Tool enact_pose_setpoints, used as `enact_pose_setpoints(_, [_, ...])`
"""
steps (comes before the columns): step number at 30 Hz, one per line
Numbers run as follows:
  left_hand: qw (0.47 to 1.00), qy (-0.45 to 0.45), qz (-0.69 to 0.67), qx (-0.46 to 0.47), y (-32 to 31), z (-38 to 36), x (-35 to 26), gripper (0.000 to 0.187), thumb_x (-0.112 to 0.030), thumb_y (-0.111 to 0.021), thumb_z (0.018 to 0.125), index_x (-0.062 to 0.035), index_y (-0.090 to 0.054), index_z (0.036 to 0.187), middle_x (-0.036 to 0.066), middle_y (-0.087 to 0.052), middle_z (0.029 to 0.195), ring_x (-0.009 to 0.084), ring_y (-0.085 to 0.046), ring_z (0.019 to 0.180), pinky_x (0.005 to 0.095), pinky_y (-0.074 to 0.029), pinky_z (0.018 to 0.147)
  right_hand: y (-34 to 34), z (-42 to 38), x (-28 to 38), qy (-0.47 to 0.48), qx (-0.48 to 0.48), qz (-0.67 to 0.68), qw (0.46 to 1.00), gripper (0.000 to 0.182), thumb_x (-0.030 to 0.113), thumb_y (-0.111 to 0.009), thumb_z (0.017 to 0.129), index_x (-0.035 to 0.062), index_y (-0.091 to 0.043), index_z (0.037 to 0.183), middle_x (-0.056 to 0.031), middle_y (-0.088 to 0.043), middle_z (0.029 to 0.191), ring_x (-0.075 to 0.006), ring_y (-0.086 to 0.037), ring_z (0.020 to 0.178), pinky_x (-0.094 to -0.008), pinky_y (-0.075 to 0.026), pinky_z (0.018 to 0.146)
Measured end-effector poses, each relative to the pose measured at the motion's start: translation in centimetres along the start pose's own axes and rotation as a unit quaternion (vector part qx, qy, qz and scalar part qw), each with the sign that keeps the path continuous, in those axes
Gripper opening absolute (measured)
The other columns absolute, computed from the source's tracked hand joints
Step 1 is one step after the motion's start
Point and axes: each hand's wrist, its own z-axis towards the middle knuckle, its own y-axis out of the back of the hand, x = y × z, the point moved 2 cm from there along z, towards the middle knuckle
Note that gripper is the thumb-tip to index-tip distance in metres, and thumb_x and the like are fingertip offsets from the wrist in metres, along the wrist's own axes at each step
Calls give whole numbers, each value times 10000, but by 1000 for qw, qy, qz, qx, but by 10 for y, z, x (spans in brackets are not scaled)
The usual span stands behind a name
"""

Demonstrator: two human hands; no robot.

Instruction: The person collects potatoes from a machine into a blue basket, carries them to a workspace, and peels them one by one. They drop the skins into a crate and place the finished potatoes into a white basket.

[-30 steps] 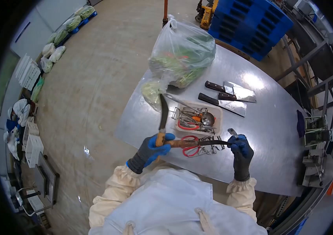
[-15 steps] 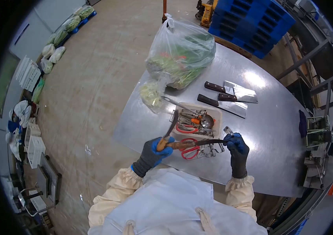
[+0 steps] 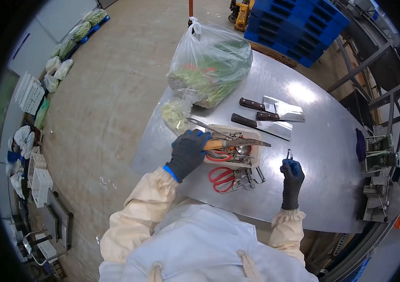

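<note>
My left hand (image 3: 188, 150), in a dark glove, is closed around wooden-handled knives with curved, darkened blades (image 3: 249, 142). It holds them over a white plastic bin (image 3: 259, 155) of metal tools, where a ladle bowl (image 3: 243, 150) and red-handled scissors (image 3: 218, 156) show. Over to the right, my gloved right hand (image 3: 292, 176) pinches a small metal tool (image 3: 289, 153) whose upper end sticks out. Between my hands, in front of the bin, more red-handled scissors (image 3: 221, 179) lie beside several small metal tools (image 3: 247, 180).
Three cleavers (image 3: 280, 113) lie behind the bin on the steel table (image 3: 322, 183). A clear bag of green vegetables (image 3: 211, 70) stands at the back left, with a smaller bag (image 3: 175, 116) beside it. Blue pallets (image 3: 296, 28) are stacked beyond the table.
My left hand has moved up over the bin with the knives, turning them. My right hand has come away from the blade and moved slightly right, holding the small metal tool.
</note>
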Motion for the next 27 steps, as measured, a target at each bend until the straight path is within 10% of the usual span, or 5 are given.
enact_pose_setpoints(9, [991,35,-21,-128,2,-15,17,596,-165,-725,660,-126,-528,1222,144,-546,1201,321,-556,1031,411,-465,853,9,-17,-6,-26,-23,2,999,132,27,-594,821,-8,-591,948,-36,-585,825,-103,-543,699,-230,-441,648])
enact_pose_setpoints(16, [962,206,-128,-122,-16,-147,59,522,-368,-670,774,-99,-549,1205,145,-637,981,310,-629,867,391,-499,745,-28,-6,18,96,-14,43,994,282,2,-551,727,-18,-596,1004,-81,-604,979,-146,-556,754,-248,-456,595])
enact_pose_setpoints(19, [919,353,-161,-74,-3,-218,67,530,-491,-618,799,-93,-577,1147,154,-645,935,316,-629,871,397,-490,762,-83,-9,57,172,-16,-30,985,214,81,-567,854,-19,-606,1039,-79,-621,944,-118,-544,627,-232,-445,515])
enact_pose_setpoints(27, [758,562,-252,-214,-2,-428,106,476,-518,-539,846,-106,-601,1078,134,-650,864,297,-632,780,390,-481,699,-278,-125,133,197,340,61,918,240,95,-556,875,-21,-595,1082,-87,-637,897,-121,-554,631,-219,-430,500])
